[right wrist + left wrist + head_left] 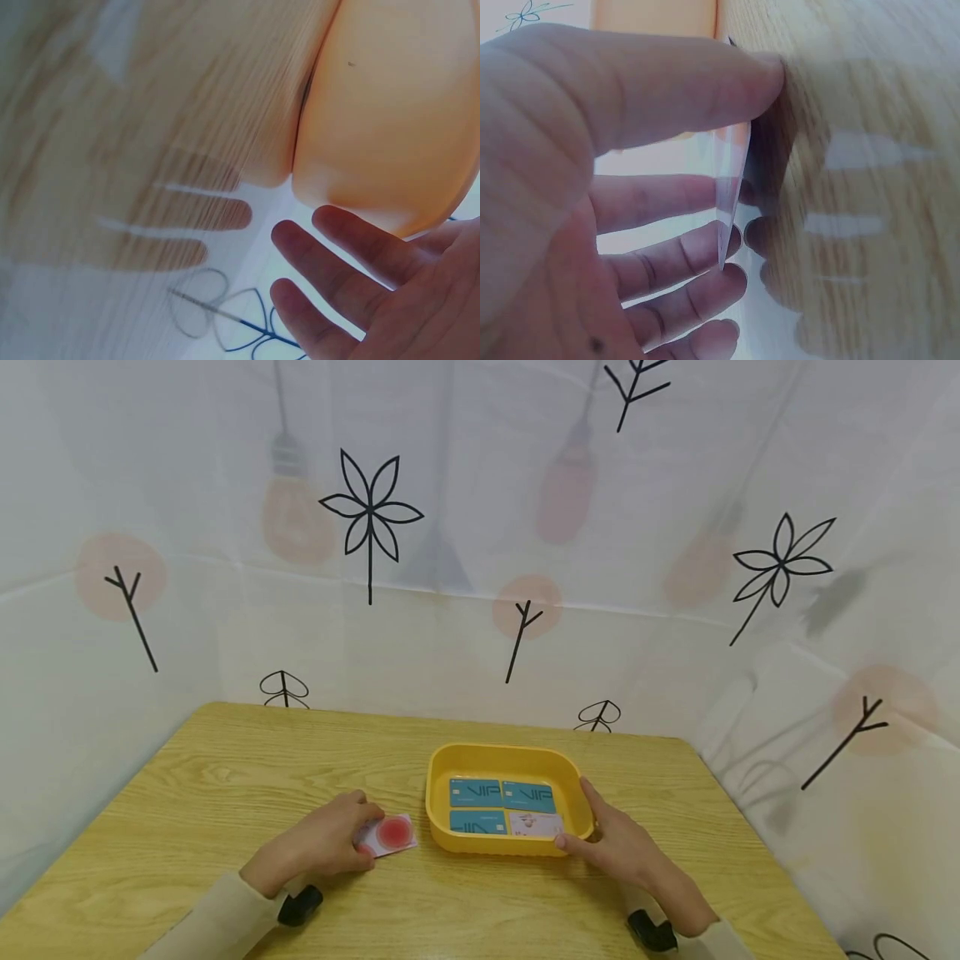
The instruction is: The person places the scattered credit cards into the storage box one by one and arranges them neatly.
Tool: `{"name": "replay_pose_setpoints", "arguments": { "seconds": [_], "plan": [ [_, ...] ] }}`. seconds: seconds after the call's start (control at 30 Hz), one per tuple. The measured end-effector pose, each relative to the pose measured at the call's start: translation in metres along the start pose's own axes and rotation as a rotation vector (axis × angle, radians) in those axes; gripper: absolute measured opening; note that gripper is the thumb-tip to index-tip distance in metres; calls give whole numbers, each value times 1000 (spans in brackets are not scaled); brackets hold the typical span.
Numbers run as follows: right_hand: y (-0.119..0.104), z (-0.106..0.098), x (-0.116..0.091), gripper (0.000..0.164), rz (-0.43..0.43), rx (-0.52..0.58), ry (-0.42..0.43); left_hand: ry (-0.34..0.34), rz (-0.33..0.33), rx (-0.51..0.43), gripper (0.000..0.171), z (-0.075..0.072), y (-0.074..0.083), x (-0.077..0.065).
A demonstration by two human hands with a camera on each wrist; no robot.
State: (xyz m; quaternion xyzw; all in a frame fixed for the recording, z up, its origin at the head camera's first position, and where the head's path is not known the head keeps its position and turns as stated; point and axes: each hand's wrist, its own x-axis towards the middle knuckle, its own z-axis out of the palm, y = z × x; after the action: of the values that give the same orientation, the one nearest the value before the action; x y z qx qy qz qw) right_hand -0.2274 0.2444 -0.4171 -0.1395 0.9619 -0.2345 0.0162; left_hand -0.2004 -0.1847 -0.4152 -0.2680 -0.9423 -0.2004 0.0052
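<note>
While my left hand [322, 843] pinched the red-dot card [390, 835], the yellow tray [442, 777] lay just right; my right hand [615, 843], fingers straight, touched its rim.

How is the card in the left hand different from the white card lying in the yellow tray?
The card with the red circle is pinched by the left hand outside the yellow tray, over the wooden table; the white card lies flat inside the tray, beside three teal cards. The held card bears one large red circle; the tray's white card shows only faint markings. Both are light and similarly shaped.
</note>
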Motion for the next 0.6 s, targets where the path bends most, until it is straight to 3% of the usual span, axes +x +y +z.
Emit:
{"name": "replay_pose_setpoints", "arguments": {
  "seconds": [0.2,0.6],
  "plan": [
    [-1,0,-1,104,2,4,-4,17,-47,32,48,0,-1,-1],
    [-2,-1,0,104,10,-1,-12,33,-77,64,47,-4,-6,-2]
  ]
}}
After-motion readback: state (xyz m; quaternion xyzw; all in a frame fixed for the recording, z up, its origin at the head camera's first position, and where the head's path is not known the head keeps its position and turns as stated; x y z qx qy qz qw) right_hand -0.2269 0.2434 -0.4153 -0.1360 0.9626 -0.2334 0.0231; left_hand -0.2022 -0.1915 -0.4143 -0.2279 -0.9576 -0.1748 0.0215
